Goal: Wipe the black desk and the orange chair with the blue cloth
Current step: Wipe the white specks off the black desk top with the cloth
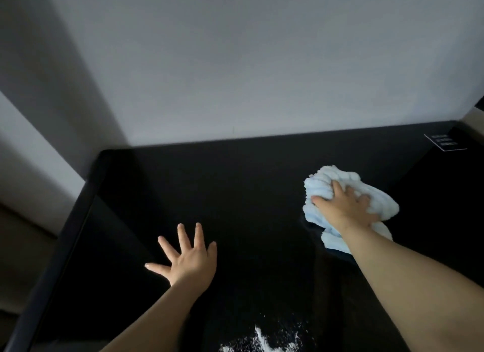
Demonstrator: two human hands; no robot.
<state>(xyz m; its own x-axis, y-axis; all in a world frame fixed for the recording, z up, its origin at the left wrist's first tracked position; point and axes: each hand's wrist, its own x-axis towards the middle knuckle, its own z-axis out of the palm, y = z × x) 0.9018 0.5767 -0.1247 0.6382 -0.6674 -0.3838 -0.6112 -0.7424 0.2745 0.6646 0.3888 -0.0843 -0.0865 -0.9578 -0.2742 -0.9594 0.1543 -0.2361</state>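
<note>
On the right side of the black desk (235, 189), the right hand (345, 207) pushes down on the blue cloth (327, 176). Its fingers curl into the fluffy bunch, likely so the cloth does not slip when it rubs. The left hand (188, 260) lies flat on the desk with fingers spread wide and holds nothing; it seems to prop the person up. White crumbs (262, 341) sit near the front edge, not wiped yet. No orange chair shows, so that part looks left to do.
</note>
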